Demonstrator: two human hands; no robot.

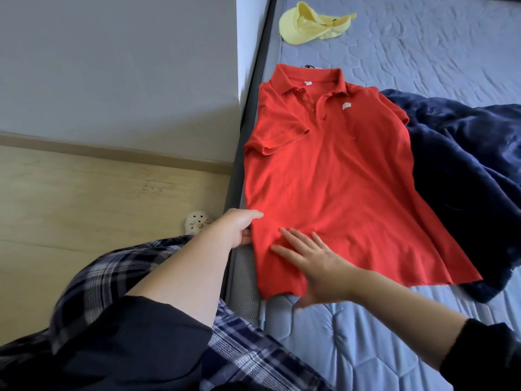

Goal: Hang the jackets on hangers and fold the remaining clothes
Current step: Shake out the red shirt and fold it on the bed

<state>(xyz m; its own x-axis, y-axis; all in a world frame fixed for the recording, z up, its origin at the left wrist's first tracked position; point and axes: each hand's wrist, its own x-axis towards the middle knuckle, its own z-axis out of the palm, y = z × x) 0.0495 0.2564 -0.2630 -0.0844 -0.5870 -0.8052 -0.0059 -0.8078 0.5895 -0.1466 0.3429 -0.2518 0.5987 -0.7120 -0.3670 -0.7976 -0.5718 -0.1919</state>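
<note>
Our left hand (239, 225) grips the lower left edge of the red polo shirt (327, 176), its thumb lying on top of the cloth and its fingers tucked underneath, out of sight. Our right hand (315, 266) lies flat on the shirt's hem just beside it, fingers spread and holding nothing; its outline is slightly blurred.

We see the polo shirt spread face up on the bed (423, 320), along the bed's left edge, collar pointing away from us. One short sleeve is folded in across the chest. A small white mark sits on the chest, too small for us to read, and a tag peeks out behind the collar.

Right of the shirt, a dark navy fleecy garment (465, 170) lies crumpled; the shirt covers part of it and the frame cuts it off, so we cannot tell what kind of garment it is. Beyond the shirt's collar a yellow cap (304, 26) rests on the bed.

Left of the bed, on the wooden floor (98, 193), a small pale object (196, 222) shows, half hidden behind our forearm and plaid trousers (112, 277).
</note>
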